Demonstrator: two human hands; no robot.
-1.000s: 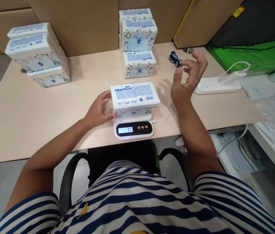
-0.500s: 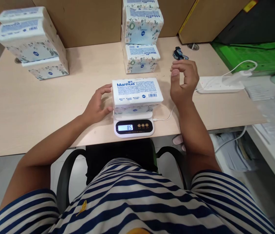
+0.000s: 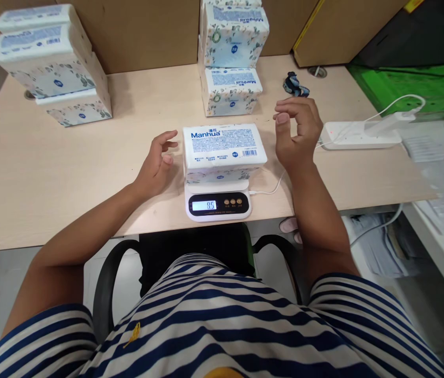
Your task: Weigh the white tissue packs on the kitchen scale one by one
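A white pack of tissues (image 3: 225, 147) printed "Manhua" lies flat on a small white digital scale (image 3: 202, 214), whose lit display appears to read 8.5. My left hand (image 3: 159, 165) hovers just left of the pack, fingers apart and curved, not touching it. To the pack's right, my right hand (image 3: 298, 134) is raised with its fingers loosely curled and a gap between thumb and fingertips. Nothing shows in either hand. A thin white cable runs from the scale's right side, passing behind my right wrist.
Tissue packs are stacked at the back left (image 3: 54, 68) and back centre (image 3: 233, 89) of the wooden desk (image 3: 68, 173). A dark blue crumpled item (image 3: 296, 85) lies behind my right hand. A white power strip (image 3: 359, 135) sits at the right. Cardboard (image 3: 151, 34) stands along the back.
My left hand has come off the pack and drawn slightly left. My right hand has lowered a little, its fingers closer together. The scale reading went from 7.7 to 8.5.
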